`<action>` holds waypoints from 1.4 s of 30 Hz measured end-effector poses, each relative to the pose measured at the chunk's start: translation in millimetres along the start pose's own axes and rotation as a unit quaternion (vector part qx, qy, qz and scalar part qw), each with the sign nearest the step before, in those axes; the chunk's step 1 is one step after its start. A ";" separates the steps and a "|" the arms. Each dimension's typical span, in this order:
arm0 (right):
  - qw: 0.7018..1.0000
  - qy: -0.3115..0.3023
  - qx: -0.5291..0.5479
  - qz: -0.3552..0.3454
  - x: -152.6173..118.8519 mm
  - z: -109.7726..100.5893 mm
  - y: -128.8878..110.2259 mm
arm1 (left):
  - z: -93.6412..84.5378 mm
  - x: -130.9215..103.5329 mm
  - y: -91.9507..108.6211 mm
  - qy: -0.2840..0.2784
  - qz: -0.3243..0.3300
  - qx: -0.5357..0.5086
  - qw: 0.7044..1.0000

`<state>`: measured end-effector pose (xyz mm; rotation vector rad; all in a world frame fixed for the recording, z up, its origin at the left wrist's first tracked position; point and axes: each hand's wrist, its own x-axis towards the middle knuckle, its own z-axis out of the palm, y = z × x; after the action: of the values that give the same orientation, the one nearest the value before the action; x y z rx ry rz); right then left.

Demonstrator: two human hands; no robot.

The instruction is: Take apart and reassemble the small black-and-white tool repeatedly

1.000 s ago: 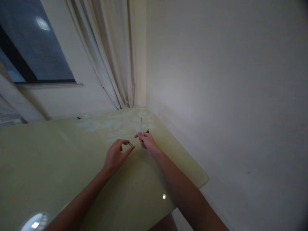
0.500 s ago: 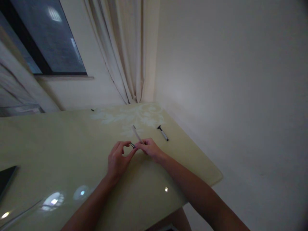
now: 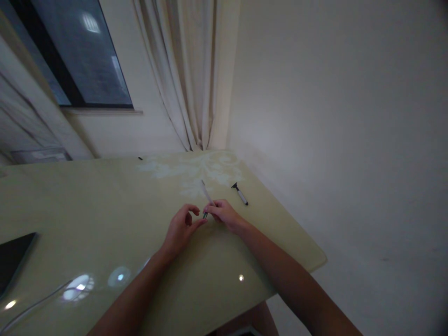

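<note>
We see 2 bare hands working close together over the pale green table (image 3: 98,224). L hand (image 3: 180,230): thumb & index fingertips stand apart w/ a gap btwn them, other fingers curled back. Small dark-&-light piece (image 3: 205,215) sits right at the L thumb tip, just under the R fingertips; we can't tell which hand bears its weight, & it's too small to name.

R hand (image 3: 227,215): fingers closed around the near end of a slim white stick (image 3: 206,190), pinched w/ thumb. Its far end sticks out past the R fingers, tilted a bit to the left, over the table.

Beyond the R knuckles & a little right, we have 1 razor (image 3: 241,194), black head pointing away from the hand, grey handle toward us, lying apart from the fingers. Way past the L fingertips, nr the table's far edge, we spot 1 tiny dark bit (image 3: 140,158). Well left of the L fingers: 1 dark flat panel (image 3: 16,259), w/ a pale cable (image 3: 38,302) running nearer us.
</note>
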<state>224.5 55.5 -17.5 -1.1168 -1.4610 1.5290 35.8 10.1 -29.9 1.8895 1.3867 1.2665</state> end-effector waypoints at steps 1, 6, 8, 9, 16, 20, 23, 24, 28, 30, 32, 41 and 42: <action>1.000 -0.011 -0.005 -0.005 -0.4 0.0 -0.2 | 0.3 0.4 -0.7 -0.009 -0.002 -0.017 1.000; 0.997 -0.067 -0.017 -0.015 -3.0 1.2 -2.5 | -1.1 2.3 0.0 -0.073 0.046 -0.059 0.995; 0.996 -0.079 -0.016 -0.024 -2.6 -0.2 -3.8 | -4.0 3.4 0.9 -0.058 0.054 -0.058 0.995; 0.996 -0.079 -0.016 -0.034 -1.8 -2.1 -4.6 | -6.2 4.2 1.0 -0.040 0.054 -0.054 0.996; 0.940 0.023 -0.248 -0.234 2.5 -29.5 -8.1 | -26.9 10.6 -4.6 0.106 0.016 0.003 0.994; 0.861 0.018 -0.390 -0.327 0.0 -32.3 -1.7 | -32.3 11.4 -3.7 0.122 0.013 0.004 0.992; 0.825 0.064 -0.442 -0.346 -0.9 -31.6 3.3 | -33.0 11.1 0.4 0.126 0.006 -0.006 0.992; 0.818 0.081 -0.449 -0.351 -1.1 -31.8 4.2 | -32.9 11.0 1.9 0.127 0.001 -0.011 0.992; 0.798 0.064 -0.466 -0.376 -1.9 -32.9 5.1 | -32.7 11.1 6.7 0.132 -0.020 -0.029 0.991; 0.792 0.066 -0.483 -0.368 -2.2 -33.0 5.4 | -32.9 11.3 8.3 0.130 -0.024 -0.034 0.991; 0.787 0.087 -0.492 -0.362 -2.5 -33.2 6.0 | -33.0 11.6 9.4 0.127 -0.028 -0.039 0.991; 0.711 0.130 -0.558 -0.408 -3.0 -32.9 10.7 | -33.2 12.0 3.7 0.130 -0.038 -0.057 0.989; 0.696 0.137 -0.560 -0.429 -2.7 -32.5 11.5 | -33.1 12.1 3.0 0.130 -0.040 -0.059 0.989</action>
<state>256.4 63.6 -27.8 -0.8972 -2.2458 -0.3147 9.0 15.4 -7.5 1.6189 1.4630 1.5607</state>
